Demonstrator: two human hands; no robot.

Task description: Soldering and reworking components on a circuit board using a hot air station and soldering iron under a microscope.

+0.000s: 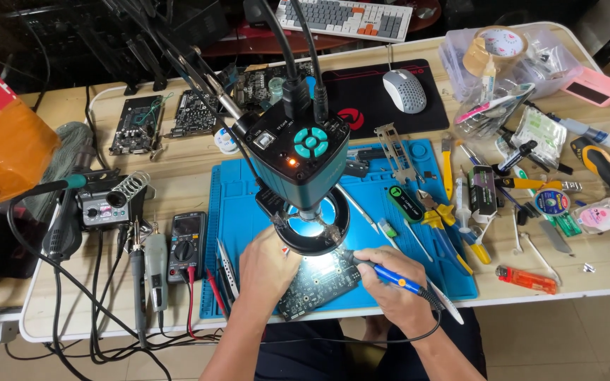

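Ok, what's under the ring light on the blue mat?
A dark circuit board lies lit under the ring light, on the blue mat. The left hand covers its left part; the right hand holds a blue soldering iron over it.

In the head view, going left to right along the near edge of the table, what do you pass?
Hot-air handle → multimeter → left hand → circuit board → right hand holding the blue soldering iron → orange lighter.
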